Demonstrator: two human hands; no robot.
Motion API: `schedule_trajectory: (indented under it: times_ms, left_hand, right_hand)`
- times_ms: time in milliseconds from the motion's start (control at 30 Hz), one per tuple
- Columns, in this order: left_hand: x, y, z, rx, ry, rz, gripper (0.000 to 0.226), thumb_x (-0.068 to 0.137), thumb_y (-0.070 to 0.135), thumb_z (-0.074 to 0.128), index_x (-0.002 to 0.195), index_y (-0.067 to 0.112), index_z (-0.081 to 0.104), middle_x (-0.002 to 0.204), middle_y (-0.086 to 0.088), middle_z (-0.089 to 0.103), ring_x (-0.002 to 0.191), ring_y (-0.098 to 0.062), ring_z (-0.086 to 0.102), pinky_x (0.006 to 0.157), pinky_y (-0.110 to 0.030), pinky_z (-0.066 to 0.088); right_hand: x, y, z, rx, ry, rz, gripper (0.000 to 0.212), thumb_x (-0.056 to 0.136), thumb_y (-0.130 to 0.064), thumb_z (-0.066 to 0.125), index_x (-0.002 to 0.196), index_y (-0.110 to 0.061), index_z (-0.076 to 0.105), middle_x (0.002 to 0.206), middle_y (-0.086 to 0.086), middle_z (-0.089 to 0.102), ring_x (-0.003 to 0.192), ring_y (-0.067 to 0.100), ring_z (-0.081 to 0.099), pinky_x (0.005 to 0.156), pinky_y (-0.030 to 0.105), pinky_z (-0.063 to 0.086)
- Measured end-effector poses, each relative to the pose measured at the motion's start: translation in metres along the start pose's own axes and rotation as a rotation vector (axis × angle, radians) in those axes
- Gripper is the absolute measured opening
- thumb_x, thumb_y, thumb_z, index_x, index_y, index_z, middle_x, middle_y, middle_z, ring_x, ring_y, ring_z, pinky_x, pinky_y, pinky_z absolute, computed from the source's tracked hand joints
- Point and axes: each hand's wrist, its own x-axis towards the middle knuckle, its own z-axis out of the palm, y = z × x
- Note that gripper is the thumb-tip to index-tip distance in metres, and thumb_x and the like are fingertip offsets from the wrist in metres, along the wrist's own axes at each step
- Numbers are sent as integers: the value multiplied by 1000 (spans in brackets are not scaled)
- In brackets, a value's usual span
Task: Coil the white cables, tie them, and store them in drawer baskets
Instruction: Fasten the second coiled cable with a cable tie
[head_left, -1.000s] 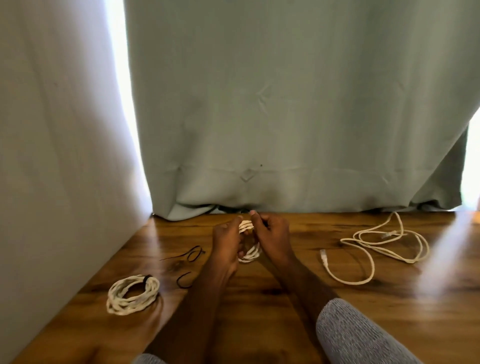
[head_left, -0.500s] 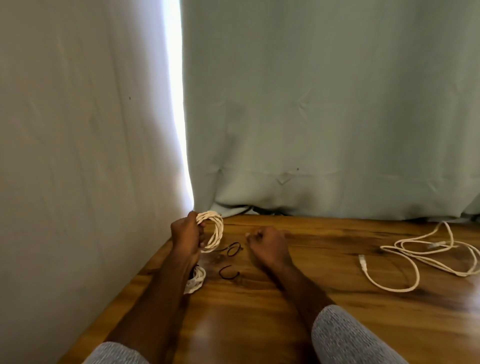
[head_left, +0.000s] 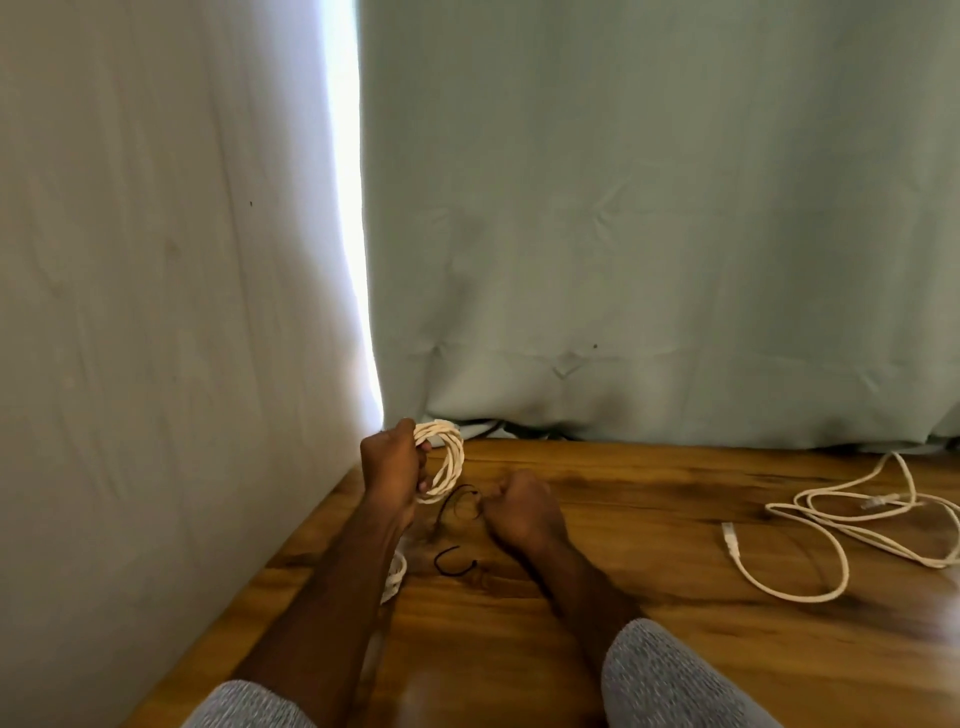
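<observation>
Wooden counter (head_left: 649, 649) fills the foreground, with grey sleeves at the near edge and pale curtains hanging behind. Nearest, a finished white coil (head_left: 396, 576) lies mostly hidden under the left forearm, beside a loose black tie (head_left: 454, 562). Farther on, the right hand (head_left: 519, 512) has its grip clenched on a second black tie (head_left: 460, 504), apparently picking it up. The left hand (head_left: 389, 462) grips a coiled white cable (head_left: 448, 460), raised off the counter near the curtain's hem; I see no tie on it yet. Off to the right, a loose white cable (head_left: 841, 525) sprawls uncoiled. By my reckoning, one cable is bundled, one awaits tying, one is untouched, and no drawer baskets are in sight.
</observation>
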Motion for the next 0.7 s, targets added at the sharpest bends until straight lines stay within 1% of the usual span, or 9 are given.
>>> schedule_trajectory:
  times_ms: [100,267,367,433,467,500,567,633,700]
  left_hand:
    - [-10,5,21,-20,3,1,28,91,12,51,67,1,58,48,-6,50,28,-14,35,37,-20,29]
    - [-30,-12,70,-125,-41,-43,30,91,11,51,62,6,56,50,-6,50,31,-14,34,39,-20,26]
    - [-40,-37,98,-98,-100,-53,30,92,13,55,62,8,56,48,-5,44,41,-20,36,44,-24,28]
    - [-47,-55,111,-39,-152,-22,23,91,13,57,69,8,64,53,-7,57,48,-26,49,46,-29,38]
    - [-51,-63,117,-4,-182,-11,19,90,13,58,75,9,69,63,-9,67,57,-29,60,51,-34,47]
    - [-53,-69,122,33,-219,-2,17,90,13,60,79,12,73,74,-9,73,69,-29,68,62,-39,55]
    - [-53,-76,131,126,-306,42,16,90,16,63,82,17,76,84,-4,76,83,-25,72,79,-42,59]
    - [-52,-74,138,216,-367,115,13,91,19,66,85,19,78,85,1,76,85,-19,71,82,-38,57]
    - [-52,-74,143,296,-425,201,13,92,23,67,90,17,78,85,1,76,81,-14,70,77,-33,56]
  right_hand:
    - [6,14,-18,188,30,-59,18,91,-32,70,75,-23,72,79,-9,70,77,7,65,71,32,57]
    - [12,49,-62,296,182,-181,13,90,-25,73,77,-25,70,77,-14,67,75,-2,61,65,19,43]
    - [17,69,-80,289,255,-235,12,86,-16,75,79,-25,69,76,-13,67,73,-4,62,68,18,46]
    - [21,79,-89,263,290,-269,8,86,-15,75,87,-23,72,82,-12,70,75,1,64,72,21,49]
    - [24,85,-94,247,309,-280,7,87,-17,74,91,-23,74,85,-10,71,78,3,64,73,19,49]
    - [26,90,-97,238,327,-288,8,89,-19,74,96,-22,76,89,-9,73,80,1,64,74,16,49]
    - [31,99,-105,222,376,-306,12,91,-21,73,102,-21,77,96,-8,74,84,0,63,78,18,50]
    - [38,104,-110,179,429,-346,12,92,-22,72,103,-21,77,99,-8,73,90,5,62,82,25,50]
    - [42,105,-112,152,436,-441,12,92,-20,69,100,-19,78,96,-6,73,90,8,61,80,28,48]
